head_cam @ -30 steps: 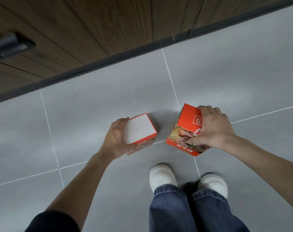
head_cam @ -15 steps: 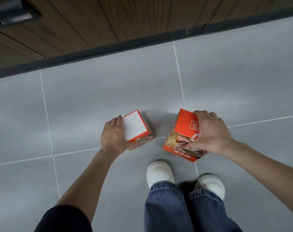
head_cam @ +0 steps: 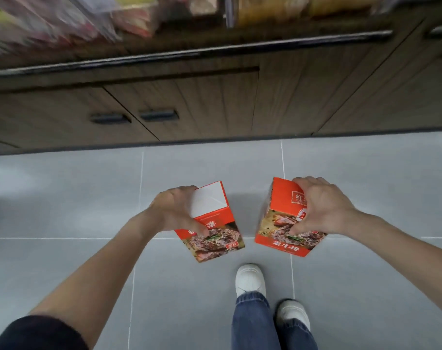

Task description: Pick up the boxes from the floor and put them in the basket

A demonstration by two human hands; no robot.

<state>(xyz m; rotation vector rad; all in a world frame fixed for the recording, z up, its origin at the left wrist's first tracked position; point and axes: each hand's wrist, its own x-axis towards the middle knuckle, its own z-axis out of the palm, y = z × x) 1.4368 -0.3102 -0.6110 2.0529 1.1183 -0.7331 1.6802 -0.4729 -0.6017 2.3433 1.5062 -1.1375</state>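
Observation:
Two orange boxes with a steak picture are held above the grey tiled floor. My left hand (head_cam: pixel 175 210) grips the left box (head_cam: pixel 215 228), whose white end face points up and away. My right hand (head_cam: pixel 321 205) grips the right box (head_cam: pixel 283 223) from its right side, fingers over its orange top and thumb on the picture face. Both boxes are tilted and apart from each other. No basket is in view.
Dark wooden cabinets (head_cam: pixel 189 109) with black handles run across the back, under a counter edge with blurred packages (head_cam: pixel 129 16) on top. My white shoes (head_cam: pixel 250 279) and blue jeans stand on the floor (head_cam: pixel 63 198) below the boxes.
Both hands have lifted their boxes off the floor. The view has tilted up, bringing the cabinet doors and counter into sight.

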